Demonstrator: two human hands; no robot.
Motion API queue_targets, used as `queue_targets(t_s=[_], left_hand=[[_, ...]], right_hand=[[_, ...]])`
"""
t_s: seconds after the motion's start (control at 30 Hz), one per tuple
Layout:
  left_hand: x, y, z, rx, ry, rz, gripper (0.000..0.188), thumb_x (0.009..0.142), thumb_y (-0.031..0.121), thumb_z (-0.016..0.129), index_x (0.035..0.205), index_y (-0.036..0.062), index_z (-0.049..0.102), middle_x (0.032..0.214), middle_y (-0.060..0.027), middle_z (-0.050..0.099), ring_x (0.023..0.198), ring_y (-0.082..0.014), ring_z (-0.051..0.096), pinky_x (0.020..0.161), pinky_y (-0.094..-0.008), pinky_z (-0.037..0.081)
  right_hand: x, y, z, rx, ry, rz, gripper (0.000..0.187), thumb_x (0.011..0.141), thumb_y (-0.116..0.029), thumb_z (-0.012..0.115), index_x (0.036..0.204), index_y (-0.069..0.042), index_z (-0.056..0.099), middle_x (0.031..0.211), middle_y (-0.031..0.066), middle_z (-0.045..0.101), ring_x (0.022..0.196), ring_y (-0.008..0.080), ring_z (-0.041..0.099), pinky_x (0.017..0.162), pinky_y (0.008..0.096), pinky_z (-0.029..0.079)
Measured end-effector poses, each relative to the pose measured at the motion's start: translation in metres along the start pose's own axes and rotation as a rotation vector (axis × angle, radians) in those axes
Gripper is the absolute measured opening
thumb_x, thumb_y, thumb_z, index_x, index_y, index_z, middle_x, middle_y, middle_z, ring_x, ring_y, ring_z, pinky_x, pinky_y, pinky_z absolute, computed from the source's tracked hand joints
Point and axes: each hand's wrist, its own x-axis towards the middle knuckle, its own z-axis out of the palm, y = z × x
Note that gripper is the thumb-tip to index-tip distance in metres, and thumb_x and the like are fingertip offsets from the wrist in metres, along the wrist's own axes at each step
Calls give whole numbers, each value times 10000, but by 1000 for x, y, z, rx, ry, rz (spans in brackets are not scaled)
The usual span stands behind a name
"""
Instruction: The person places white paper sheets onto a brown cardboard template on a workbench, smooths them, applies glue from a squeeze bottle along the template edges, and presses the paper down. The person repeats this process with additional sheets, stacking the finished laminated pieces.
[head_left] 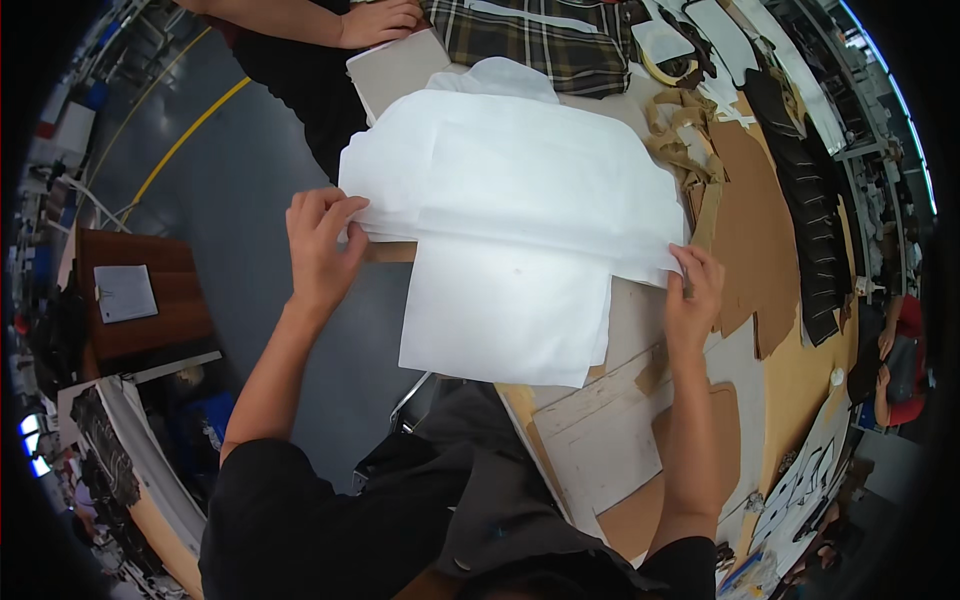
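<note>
Several thin white sheets (540, 170) lie layered over the table's near edge; whether they are paper or cloth I cannot tell. The top ones have a broad, curved outline, and a squarer white piece (500, 310) hangs out below them toward me. At the stack's left corner, my left hand (325, 240) is closed, thumb and fingers pinching the sheet edge. My right hand (697, 290) pinches the lower right corner of the white sheets. Between the hands a fold line runs across the sheets.
A co-worker's hand (380, 22) rests by a pale board (398, 72) at the far side. Plaid fabric (540, 45) lies behind the sheets. Brown card patterns (755, 230), a tape roll (670, 70) and black strips (800, 190) cover the right. A clipboard (125, 293) sits at left.
</note>
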Motion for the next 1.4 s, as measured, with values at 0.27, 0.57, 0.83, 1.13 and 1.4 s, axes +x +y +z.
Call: queue_targets(t_s=[0.27, 0.57, 0.83, 1.13, 1.4], left_hand=[[51, -16, -16, -87, 16, -60, 180, 790, -49, 696, 942, 39, 734, 885, -88, 688, 817, -249, 617, 747, -359, 492], [231, -52, 11, 113, 264, 219, 125, 836, 75, 696, 952, 38, 725, 856, -88, 687, 803, -246, 641, 726, -341, 518], [297, -51, -3, 95, 409, 269, 140, 888, 133, 694, 1004, 70, 742, 946, -40, 710, 836, -184, 689, 759, -295, 554], [237, 1, -38, 3, 383, 336, 115, 860, 29, 703, 975, 25, 707, 941, -68, 691, 844, -196, 648, 752, -292, 520], [70, 29, -66, -77, 251, 236, 324, 672, -160, 676, 945, 14, 678, 905, -98, 649, 855, -251, 614, 746, -336, 502]], right_hand=[[39, 12, -9, 68, -62, 65, 233, 886, -11, 630, 1097, -38, 727, 1076, 119, 676, 1018, 263, 586, 840, 350, 484], [213, 60, -14, 73, 52, 113, 301, 911, -251, 668, 1067, 0, 719, 834, 149, 706, 740, 260, 667, 721, 351, 498], [286, 27, -63, -120, 300, 114, 369, 913, -396, 635, 1107, -101, 745, 875, 158, 730, 838, 326, 691, 801, 386, 517], [213, 22, -87, 81, 323, 201, 309, 927, -292, 669, 1128, -67, 738, 864, 67, 718, 830, 115, 657, 774, 264, 490], [35, -5, -64, 422, 185, 166, 321, 960, 60, 500, 1212, -4, 687, 1243, 102, 644, 1158, 184, 601, 990, 280, 449]])
